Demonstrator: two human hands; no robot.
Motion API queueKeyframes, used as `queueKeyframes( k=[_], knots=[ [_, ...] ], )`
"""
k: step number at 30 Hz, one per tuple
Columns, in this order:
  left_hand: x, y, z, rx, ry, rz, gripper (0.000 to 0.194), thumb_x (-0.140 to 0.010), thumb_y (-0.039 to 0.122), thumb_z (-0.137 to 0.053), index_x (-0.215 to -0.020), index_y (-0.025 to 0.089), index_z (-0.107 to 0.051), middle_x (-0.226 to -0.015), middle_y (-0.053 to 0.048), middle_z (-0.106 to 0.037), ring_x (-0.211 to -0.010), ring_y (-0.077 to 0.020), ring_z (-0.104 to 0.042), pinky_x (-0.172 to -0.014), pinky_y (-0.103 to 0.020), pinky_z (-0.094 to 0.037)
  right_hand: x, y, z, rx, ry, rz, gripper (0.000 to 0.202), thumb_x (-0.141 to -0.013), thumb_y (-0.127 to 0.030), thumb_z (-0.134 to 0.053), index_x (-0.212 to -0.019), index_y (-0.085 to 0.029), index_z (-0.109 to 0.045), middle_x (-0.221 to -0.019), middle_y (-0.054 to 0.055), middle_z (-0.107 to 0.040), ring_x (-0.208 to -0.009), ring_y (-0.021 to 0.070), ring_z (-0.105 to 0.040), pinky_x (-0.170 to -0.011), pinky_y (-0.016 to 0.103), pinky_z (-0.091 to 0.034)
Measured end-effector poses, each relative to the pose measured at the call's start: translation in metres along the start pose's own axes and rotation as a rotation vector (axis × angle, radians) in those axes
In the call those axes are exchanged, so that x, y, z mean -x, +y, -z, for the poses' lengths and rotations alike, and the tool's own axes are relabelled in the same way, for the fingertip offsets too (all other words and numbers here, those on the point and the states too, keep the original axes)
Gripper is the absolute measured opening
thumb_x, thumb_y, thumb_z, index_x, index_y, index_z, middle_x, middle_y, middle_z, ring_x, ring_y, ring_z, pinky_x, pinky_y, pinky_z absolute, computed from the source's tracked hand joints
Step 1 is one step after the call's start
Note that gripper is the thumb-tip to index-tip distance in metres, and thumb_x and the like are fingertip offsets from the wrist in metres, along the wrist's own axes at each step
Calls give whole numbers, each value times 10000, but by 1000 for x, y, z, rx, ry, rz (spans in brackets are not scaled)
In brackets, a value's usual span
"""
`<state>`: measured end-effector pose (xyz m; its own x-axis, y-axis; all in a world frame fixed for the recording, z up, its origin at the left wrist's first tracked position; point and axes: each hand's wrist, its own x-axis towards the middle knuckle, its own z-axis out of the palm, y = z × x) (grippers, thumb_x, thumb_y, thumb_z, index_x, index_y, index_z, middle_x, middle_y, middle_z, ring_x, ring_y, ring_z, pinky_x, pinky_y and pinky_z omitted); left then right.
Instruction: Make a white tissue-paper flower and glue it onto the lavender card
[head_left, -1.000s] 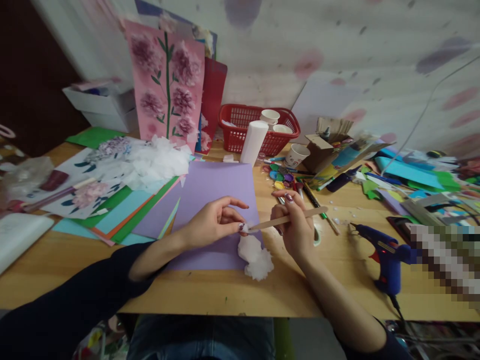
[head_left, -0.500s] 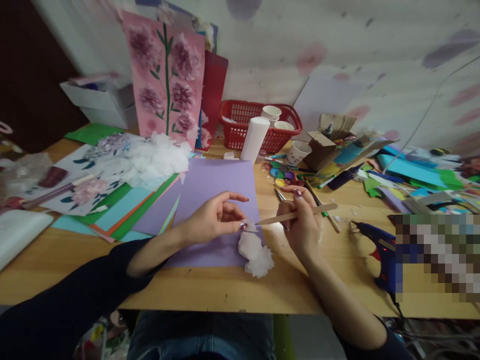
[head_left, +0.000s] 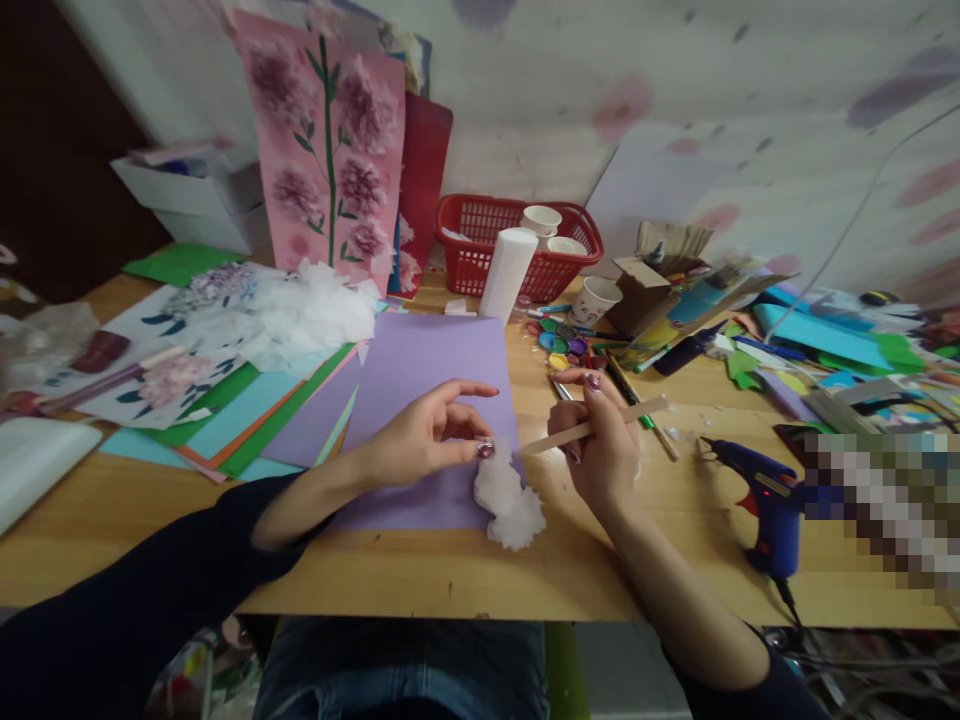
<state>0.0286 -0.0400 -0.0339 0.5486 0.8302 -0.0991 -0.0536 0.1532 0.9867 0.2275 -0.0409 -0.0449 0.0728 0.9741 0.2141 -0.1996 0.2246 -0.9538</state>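
Since the earlier frames the wooden stick [head_left: 592,428] has tilted a little and its near tip has drawn back in toward the white tissue puff [head_left: 510,500], while the left hand has barely shifted; the puff lies at the lower middle of the frame, on the near right corner of the purple paper sheet [head_left: 435,390], half over its edge onto the wooden table [head_left: 420,575]; it looks very light, soft and easily crushed or torn, so it is probably best taken by its gathered upper end with fingertips only, not squeezed across the fluffy part; the left hand [head_left: 420,440] pinches that upper end between thumb and forefinger, the other fingers spread; the right hand [head_left: 604,450] is closed around the stick like a pen, tip just beside the pinch; right of it lies a blue glue gun [head_left: 757,500]; beyond, a red basket [head_left: 487,250] of paper cups stands at the upper middle.
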Motion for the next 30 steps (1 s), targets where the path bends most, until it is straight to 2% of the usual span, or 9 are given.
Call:
queueKeyframes(
  k=[5, 10, 17, 23, 30],
  knots=[
    [2, -3, -3, -75, -5, -11, 540, -766, 150, -652, -1254, 150, -420, -823, -2, -649, -800, -142, -622, -798, -313, -466, 1, 1, -2, 60, -67, -22, 262, -946, -415, -457, -921, -209, -616, -353, -107, -301, -308, 82, -230, -360, 222, -153],
    [4, -4, -4, -177, 39, -47, 520, -779, 157, -637, -1257, 159, -431, -833, -7, -639, -827, -154, -620, -816, -325, -463, 2, 2, -2, 69, -84, -14, 267, -954, -407, -452, -920, -203, -620, -358, -106, -299, -310, 75, -228, -356, 217, -143],
    [4, -6, -6, -200, 24, -59, 532, -780, 158, -628, -1268, 152, -417, -820, -5, -644, -836, -156, -625, -837, -329, -464, 2, 3, -3, 70, -140, -52, 274, -953, -417, -441, -955, -200, -608, -360, -105, -329, -319, 79, -257, -373, 212, -187],
    [4, -8, -7, -169, 24, -10, 558, -778, 175, -642, -1282, 155, -403, -869, -36, -693, -856, -168, -650, -837, -341, -479, 1, 4, -2, 66, -92, -35, 255, -947, -421, -447, -939, -219, -603, -365, -108, -305, -317, 83, -256, -373, 221, -169],
    [3, -9, -6, -147, 27, 5, 550, -761, 158, -652, -1263, 159, -426, -836, -28, -694, -832, -171, -661, -835, -348, -484, 1, 1, -3, 60, -62, -10, 252, -936, -443, -458, -916, -222, -578, -377, -118, -282, -313, 80, -250, -362, 215, -172]
  ],
)
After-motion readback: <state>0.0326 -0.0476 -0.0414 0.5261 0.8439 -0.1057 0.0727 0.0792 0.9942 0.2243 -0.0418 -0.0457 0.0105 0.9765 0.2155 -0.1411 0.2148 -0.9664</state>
